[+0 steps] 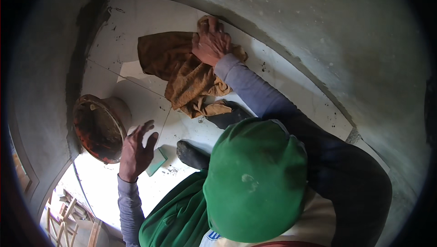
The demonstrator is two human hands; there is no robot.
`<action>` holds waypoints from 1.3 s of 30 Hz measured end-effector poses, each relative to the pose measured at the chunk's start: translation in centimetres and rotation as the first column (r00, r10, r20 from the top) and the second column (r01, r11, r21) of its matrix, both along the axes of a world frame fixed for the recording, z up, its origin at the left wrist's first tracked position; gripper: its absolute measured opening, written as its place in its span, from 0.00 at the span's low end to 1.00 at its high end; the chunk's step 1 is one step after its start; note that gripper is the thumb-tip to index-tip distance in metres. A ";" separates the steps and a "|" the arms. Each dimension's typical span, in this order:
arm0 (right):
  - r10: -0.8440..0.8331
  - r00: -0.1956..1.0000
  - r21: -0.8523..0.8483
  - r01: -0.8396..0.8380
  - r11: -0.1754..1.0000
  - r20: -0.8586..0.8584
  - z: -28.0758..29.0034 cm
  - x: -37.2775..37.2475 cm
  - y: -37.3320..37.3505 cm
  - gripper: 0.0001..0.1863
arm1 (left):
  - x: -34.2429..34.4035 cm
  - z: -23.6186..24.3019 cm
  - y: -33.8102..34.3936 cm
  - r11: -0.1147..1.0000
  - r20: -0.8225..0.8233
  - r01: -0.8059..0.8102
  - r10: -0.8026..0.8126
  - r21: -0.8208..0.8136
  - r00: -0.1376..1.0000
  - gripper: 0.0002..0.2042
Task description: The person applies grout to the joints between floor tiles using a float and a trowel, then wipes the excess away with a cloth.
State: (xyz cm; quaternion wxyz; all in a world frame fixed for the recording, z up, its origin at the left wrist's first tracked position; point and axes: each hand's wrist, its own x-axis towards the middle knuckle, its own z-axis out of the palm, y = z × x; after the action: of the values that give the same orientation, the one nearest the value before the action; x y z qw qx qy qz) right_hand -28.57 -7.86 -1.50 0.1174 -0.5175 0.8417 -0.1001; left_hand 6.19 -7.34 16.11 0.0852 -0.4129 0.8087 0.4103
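Right hand (210, 42) is pressed flat on one crumpled brown rag (182, 71), fingers bunching its top edge, up on the white tiles (132, 24) by the grey wall (318, 33). Left hand (135, 152) is open, grasping nothing, just beside one rusty round pan (98, 128) left of the rag. Green helmet (255, 178) blocks the lower tiles; two dark shoes (193, 155) poke out, and one small green piece (157, 161) is half hidden.

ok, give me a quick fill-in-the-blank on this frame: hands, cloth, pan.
1. The right hand presses on a crumpled ____ cloth.
2. The left hand hovers open beside a round rusty ____ pan.
3. The cloth lies on pale ____ floor tiles.
4. A small ____ flat piece lies by the left hand.

Missing words: brown; metal; white; green
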 end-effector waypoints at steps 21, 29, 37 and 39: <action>-0.311 0.943 0.037 0.317 0.948 -0.119 0.4 -6.0 19.2 0.20 | 1.7 -1.8 1.8 0.997 -0.053 0.070 -0.068 0.041 0.996 0.18; -0.238 0.941 -0.091 0.223 0.971 -0.239 -1.7 -11.6 38.0 0.26 | 1.1 -0.9 1.6 0.985 0.014 0.072 -0.075 0.155 0.997 0.20; 0.270 0.943 -0.239 -0.221 0.945 0.194 10.0 -5.0 19.6 0.19 | 1.7 -3.4 2.4 0.974 -0.107 0.206 -0.196 0.092 0.975 0.19; 0.395 0.913 -0.229 -0.365 0.902 0.099 8.3 -3.4 15.0 0.26 | 0.9 -2.8 2.5 0.985 -0.064 0.128 -0.122 0.114 0.990 0.19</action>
State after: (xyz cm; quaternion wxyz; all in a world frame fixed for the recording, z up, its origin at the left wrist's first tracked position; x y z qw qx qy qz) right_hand -31.99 7.16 6.81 0.1404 -0.6728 0.6988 -0.1984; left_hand 7.13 -4.88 13.35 0.1117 -0.3437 0.8095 0.4627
